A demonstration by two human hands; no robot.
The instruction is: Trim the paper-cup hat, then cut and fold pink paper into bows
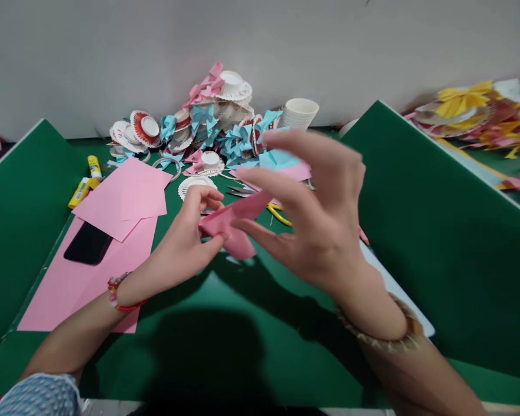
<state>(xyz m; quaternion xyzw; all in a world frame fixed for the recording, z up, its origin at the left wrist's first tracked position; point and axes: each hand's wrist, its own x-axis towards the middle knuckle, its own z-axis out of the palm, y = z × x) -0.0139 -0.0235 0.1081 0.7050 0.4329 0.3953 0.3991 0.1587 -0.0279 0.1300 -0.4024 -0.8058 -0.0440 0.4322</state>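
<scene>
My left hand (189, 228) pinches a folded piece of pink paper (241, 244) between thumb and fingers, above the green table. One flap of the paper points up and right, another hangs down. My right hand (325, 219) is just to the right of it, slightly blurred, thumb and fingers spread apart. Its thumb tip overlaps the paper in the view; whether it touches, I cannot tell. Behind the paper lie scissors (241, 190) with yellow handles, partly hidden by the paper and my right hand.
Pink sheets (91, 297) lie at left with a black phone (88, 244) and yellow glue sticks (94, 166). Paper-plate crafts with bows (208, 124) pile up at the back beside stacked white cups (301, 110). Green partitions (433, 231) stand at both sides.
</scene>
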